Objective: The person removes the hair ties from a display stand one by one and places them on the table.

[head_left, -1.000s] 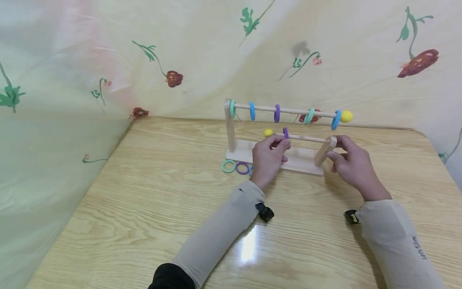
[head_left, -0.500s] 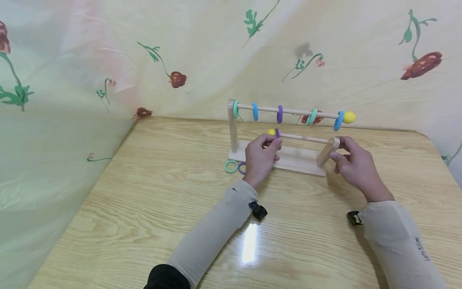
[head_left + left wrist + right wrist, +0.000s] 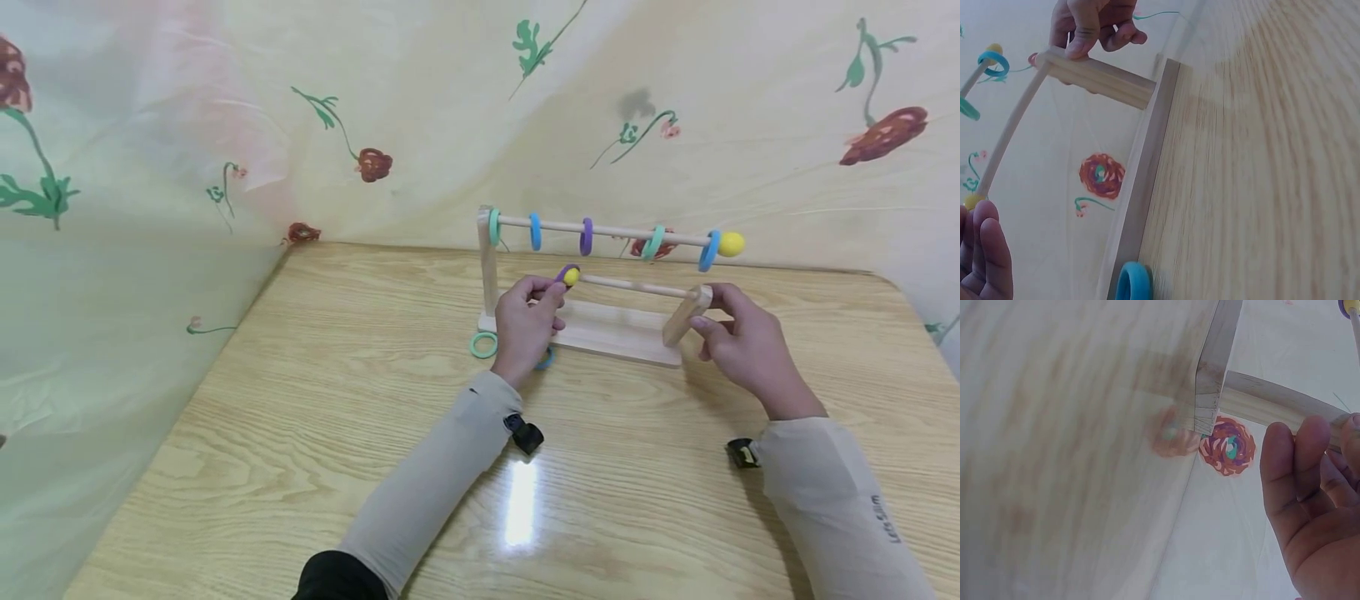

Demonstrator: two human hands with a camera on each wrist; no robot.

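In the head view my left hand (image 3: 527,325) pinches a purple ring (image 3: 563,271) between thumb and fingertips. The ring surrounds the yellow ball (image 3: 572,277) on the free end of the lower rod (image 3: 637,287). That rod juts left from a short wooden post (image 3: 682,320), whose top my right hand (image 3: 752,346) grips from the right. The right wrist view shows the curled fingers (image 3: 1313,447) of that hand beside the post. Both posts stand on one wooden base (image 3: 615,332). In the left wrist view the ball (image 3: 972,201) sits at my left fingertips, the ring hidden.
A taller post (image 3: 488,267) carries the upper rod (image 3: 622,231), strung with several green, blue and purple rings and tipped by another yellow ball (image 3: 731,244). On the table (image 3: 300,375), a green ring (image 3: 483,357) and a blue ring (image 3: 547,360) lie before the base. Flowered cloth (image 3: 420,100) hangs behind.
My left hand has drawn the purple ring leftward along the lower rod to the yellow ball. The loose blue ring has come into view again. My right hand keeps its grip on the post.
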